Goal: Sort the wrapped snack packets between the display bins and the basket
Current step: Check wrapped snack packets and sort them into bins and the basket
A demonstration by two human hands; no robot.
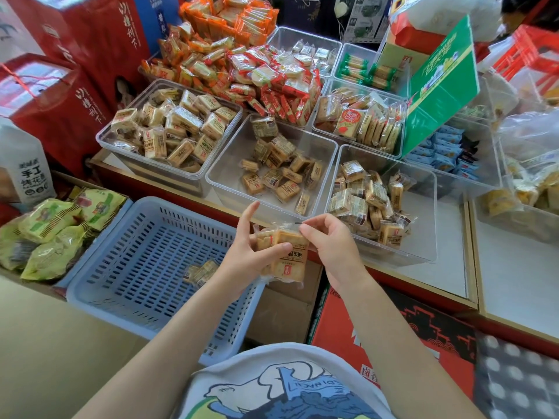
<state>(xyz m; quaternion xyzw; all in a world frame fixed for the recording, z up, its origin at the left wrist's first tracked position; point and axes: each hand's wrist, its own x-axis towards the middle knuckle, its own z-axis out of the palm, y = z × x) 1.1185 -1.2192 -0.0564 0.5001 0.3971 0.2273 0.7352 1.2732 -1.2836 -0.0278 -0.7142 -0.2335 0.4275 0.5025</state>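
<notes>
Currently, left to right:
Basket [127,285]: pale blue, set below the worktop's [423,267] front edge; one wrapped packet [201,272] is seen inside.
Left hand [252,252]: snack packets [287,255] are gripped, thumb across the front, forefinger raised.
Right hand [328,241]: the top wrapper edge is pinched.
Display bins [272,160]: clear tubs of packets are ranged along the worktop's front edge.
</notes>
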